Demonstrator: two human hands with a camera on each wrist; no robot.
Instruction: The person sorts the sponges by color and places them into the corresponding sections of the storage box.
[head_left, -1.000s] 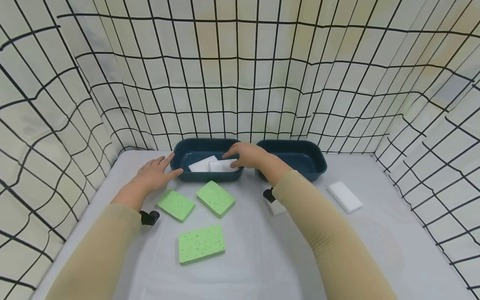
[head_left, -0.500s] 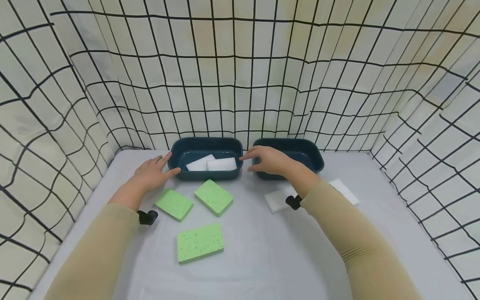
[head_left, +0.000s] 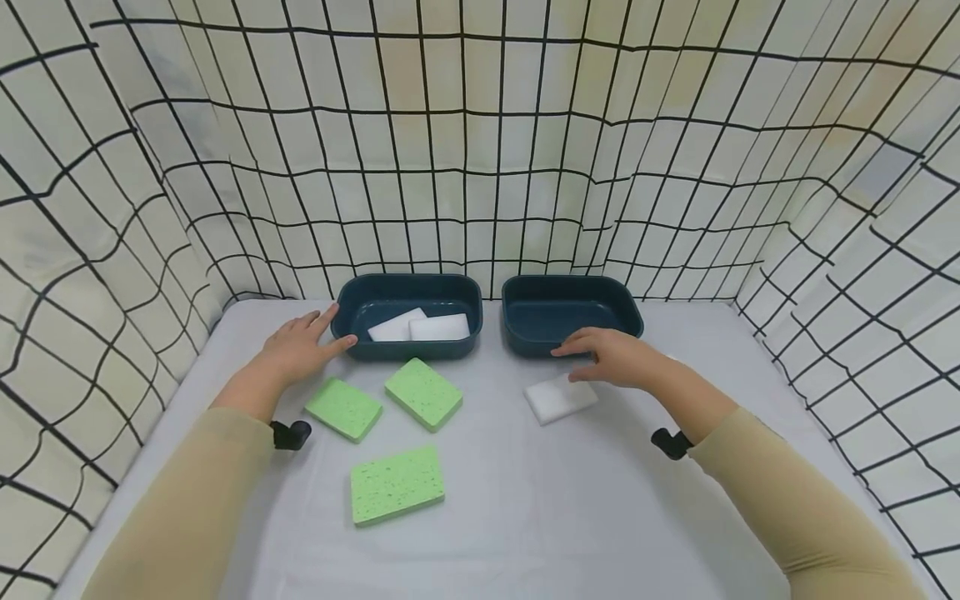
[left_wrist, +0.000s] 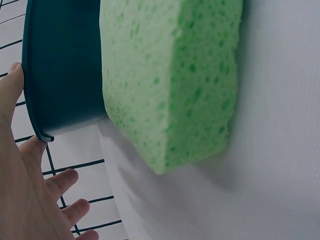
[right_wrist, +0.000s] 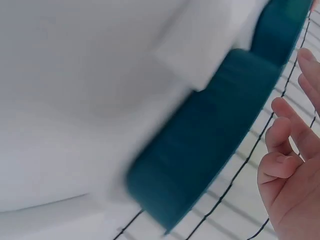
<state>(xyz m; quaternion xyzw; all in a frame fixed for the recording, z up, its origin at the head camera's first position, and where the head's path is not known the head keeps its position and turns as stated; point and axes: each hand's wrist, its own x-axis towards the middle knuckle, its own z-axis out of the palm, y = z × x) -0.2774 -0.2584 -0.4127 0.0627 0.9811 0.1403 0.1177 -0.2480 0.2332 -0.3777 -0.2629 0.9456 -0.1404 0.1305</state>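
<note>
Two dark teal bins stand at the back of the table. The left bin (head_left: 408,291) holds two white sponges (head_left: 418,327); the right bin (head_left: 572,293) shows nothing inside. My left hand (head_left: 300,348) lies flat on the table, thumb and forefinger against the left bin's (left_wrist: 60,75) wall, holding nothing. My right hand (head_left: 611,356) hovers with loose fingers just over a white sponge (head_left: 561,397) lying in front of the right bin (right_wrist: 210,140). Three green sponges (head_left: 423,392) lie in front of the left bin; one green sponge (left_wrist: 172,80) fills the left wrist view.
A grey-white cloth covers the table (head_left: 525,517). Checked fabric walls (head_left: 480,158) close in the back and both sides. The other green sponges (head_left: 344,408) (head_left: 397,484) lie left of centre, near my left forearm.
My right hand left the left bin, crossed past the right bin and came down to the white sponge on the table. The left hand stayed put.
</note>
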